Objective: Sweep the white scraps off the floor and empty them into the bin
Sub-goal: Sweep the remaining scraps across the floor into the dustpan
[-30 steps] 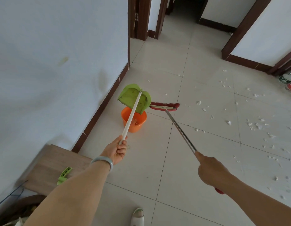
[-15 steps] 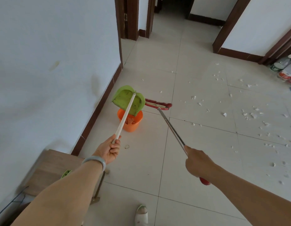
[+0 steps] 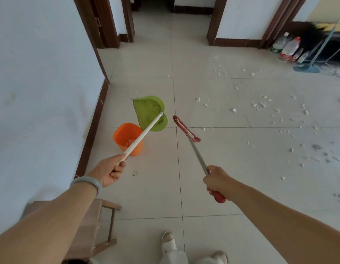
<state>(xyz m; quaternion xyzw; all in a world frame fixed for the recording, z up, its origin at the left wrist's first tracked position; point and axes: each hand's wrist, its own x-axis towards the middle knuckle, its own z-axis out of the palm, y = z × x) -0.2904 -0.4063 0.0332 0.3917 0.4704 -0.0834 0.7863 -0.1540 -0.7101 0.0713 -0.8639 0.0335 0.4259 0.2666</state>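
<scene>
The green dustpan (image 3: 149, 113) had been swung off the orange bin (image 3: 118, 138) and was held tilted just past its far rim, while the red broom head (image 3: 186, 128) had been drawn apart from it. The dustpan's white handle was gripped by the left hand (image 3: 110, 171); the broom's metal shaft was clasped by the right hand (image 3: 217, 181). White scraps (image 3: 234, 110) were seen scattered over the floor (image 3: 155, 187) to the right, and a few inside the bin.
</scene>
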